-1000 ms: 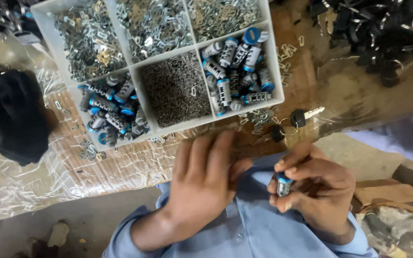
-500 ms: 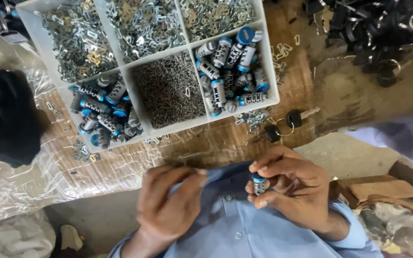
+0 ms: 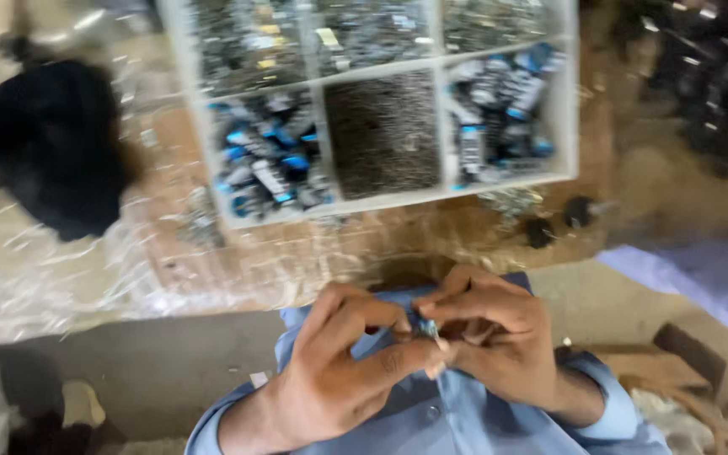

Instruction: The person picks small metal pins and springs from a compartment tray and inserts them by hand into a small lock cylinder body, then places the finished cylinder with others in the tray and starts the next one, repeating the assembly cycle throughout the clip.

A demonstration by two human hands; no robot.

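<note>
Both hands meet close to my chest, below the table edge. My right hand (image 3: 499, 337) holds a small silver and blue cylinder part (image 3: 428, 329) between its fingers. My left hand (image 3: 343, 362) pinches the same part from the left, thumb and forefinger against it. The part is mostly hidden by the fingers. Light blue sleeves cover both wrists. The frame is blurred by motion.
A white divided tray (image 3: 562, 109) sits on the wooden table, with compartments of blue-capped cylinders, fine dark pins and small metal pieces. A black cloth (image 3: 52, 152) lies left on clear plastic sheet. Two black-headed keys (image 3: 579, 211) lie by the tray. Dark parts pile at top right.
My left hand has moved right from lying flat to join my right hand on the small part. The view has shifted, so the tray sits further right.
</note>
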